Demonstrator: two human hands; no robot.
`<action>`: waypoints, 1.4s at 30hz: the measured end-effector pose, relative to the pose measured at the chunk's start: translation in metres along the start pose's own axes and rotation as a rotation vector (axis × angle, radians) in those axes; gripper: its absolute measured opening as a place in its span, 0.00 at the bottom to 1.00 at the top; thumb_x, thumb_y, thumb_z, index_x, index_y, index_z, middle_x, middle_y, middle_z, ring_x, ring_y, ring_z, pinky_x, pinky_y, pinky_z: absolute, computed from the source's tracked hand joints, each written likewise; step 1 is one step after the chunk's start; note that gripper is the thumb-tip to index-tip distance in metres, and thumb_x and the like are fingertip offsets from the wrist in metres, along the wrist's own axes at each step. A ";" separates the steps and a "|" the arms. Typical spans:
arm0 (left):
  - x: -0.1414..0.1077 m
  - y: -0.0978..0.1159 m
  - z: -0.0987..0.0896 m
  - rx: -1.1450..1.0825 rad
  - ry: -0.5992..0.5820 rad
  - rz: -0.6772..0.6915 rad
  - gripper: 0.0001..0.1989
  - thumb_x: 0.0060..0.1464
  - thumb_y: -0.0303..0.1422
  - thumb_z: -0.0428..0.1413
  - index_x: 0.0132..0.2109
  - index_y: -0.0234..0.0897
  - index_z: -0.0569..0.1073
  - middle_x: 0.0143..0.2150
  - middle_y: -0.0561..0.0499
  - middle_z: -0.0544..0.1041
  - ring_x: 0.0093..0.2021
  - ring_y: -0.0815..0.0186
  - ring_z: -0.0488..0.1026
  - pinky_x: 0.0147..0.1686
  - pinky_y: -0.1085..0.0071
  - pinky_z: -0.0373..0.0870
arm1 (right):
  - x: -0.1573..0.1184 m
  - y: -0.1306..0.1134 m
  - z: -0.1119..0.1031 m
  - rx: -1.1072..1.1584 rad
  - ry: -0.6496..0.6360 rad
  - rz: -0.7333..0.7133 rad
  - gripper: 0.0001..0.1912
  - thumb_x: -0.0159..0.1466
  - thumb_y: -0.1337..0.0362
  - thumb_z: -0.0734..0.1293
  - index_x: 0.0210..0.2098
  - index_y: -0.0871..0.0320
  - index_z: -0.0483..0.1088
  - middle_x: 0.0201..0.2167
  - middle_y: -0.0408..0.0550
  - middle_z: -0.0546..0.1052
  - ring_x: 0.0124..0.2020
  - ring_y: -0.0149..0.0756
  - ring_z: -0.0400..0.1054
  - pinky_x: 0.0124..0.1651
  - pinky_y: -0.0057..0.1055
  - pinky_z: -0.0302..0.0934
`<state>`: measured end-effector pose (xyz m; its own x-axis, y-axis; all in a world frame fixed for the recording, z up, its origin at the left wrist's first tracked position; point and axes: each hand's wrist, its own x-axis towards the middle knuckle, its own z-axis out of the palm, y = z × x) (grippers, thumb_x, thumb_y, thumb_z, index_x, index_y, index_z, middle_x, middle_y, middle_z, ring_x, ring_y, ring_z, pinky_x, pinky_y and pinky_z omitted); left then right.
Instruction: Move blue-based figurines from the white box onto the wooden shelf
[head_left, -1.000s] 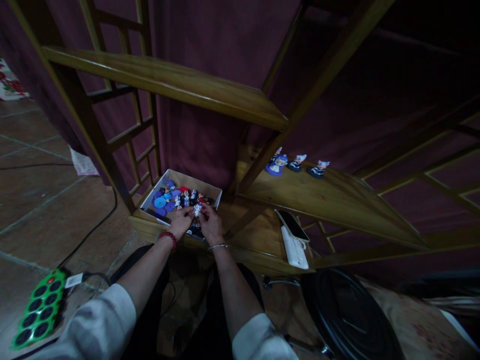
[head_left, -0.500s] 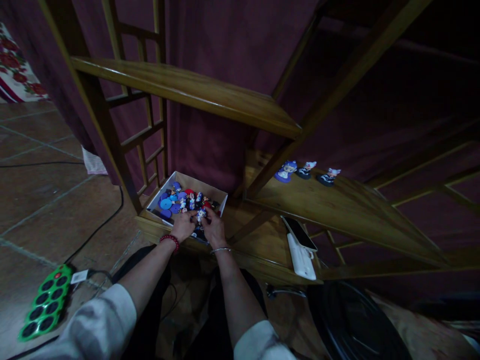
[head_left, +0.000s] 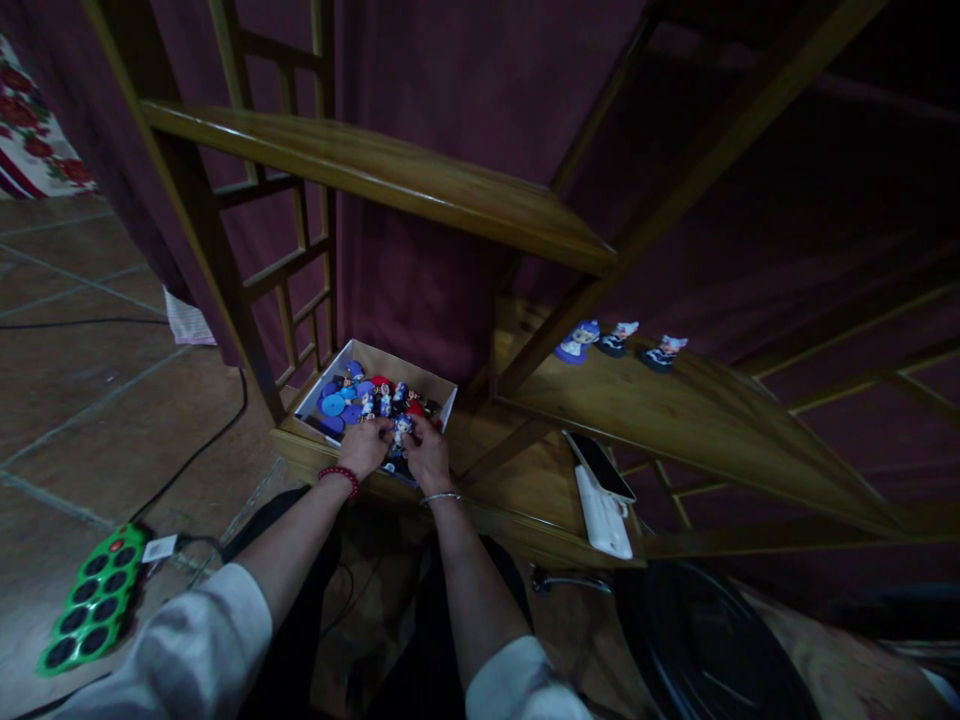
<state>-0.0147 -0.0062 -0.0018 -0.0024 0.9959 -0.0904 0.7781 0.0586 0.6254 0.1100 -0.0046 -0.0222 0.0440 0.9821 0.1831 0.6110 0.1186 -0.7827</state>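
Note:
A small figurine with blue-purple hair (head_left: 403,427) is pinched between my two hands over the near edge of an open box. My left hand (head_left: 365,447) closes on its left side, and my right hand (head_left: 428,456) grips its right side. Inside the white cardboard box (head_left: 447,408) lie several more small figurines (head_left: 385,400), with blue and purple round bases (head_left: 332,405) on the left. Some contents are hidden under my hands.
Three figurines (head_left: 578,342) stand on the wooden shelf (head_left: 690,415) at the right. A phone (head_left: 600,466) rests against a white object (head_left: 602,520) on the lower board. A raised plank (head_left: 390,185) crosses above the box. A green power strip (head_left: 94,600) lies on the floor.
The view has shifted slightly. My left hand's fingers have drawn in a little beside the figurine, while my right hand keeps nearly the same place.

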 end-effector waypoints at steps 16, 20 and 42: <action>0.001 -0.001 -0.009 0.214 0.102 -0.052 0.15 0.50 0.31 0.44 0.39 0.38 0.73 0.38 0.42 0.75 0.38 0.60 0.72 0.37 0.70 0.64 | 0.000 -0.004 -0.003 -0.101 -0.059 0.035 0.18 0.54 0.69 0.63 0.44 0.56 0.66 0.36 0.48 0.75 0.37 0.35 0.69 0.42 0.32 0.62; 0.003 -0.003 -0.013 0.214 0.067 -0.108 0.14 0.51 0.32 0.44 0.39 0.37 0.73 0.39 0.42 0.75 0.39 0.60 0.72 0.37 0.70 0.64 | 0.001 -0.006 -0.003 -0.143 -0.070 0.055 0.17 0.54 0.68 0.62 0.45 0.57 0.66 0.37 0.48 0.75 0.38 0.34 0.69 0.44 0.30 0.61; 0.021 -0.019 -0.013 -0.005 0.094 -0.257 0.14 0.47 0.31 0.49 0.42 0.35 0.72 0.39 0.42 0.75 0.42 0.57 0.71 0.39 0.67 0.65 | -0.001 -0.007 -0.004 -0.225 -0.055 0.059 0.20 0.55 0.66 0.62 0.48 0.57 0.64 0.37 0.47 0.74 0.37 0.33 0.68 0.42 0.27 0.61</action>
<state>-0.0374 0.0150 -0.0055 -0.2580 0.9502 -0.1749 0.7414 0.3107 0.5947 0.1091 -0.0074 -0.0146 0.0454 0.9935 0.1040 0.7694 0.0316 -0.6380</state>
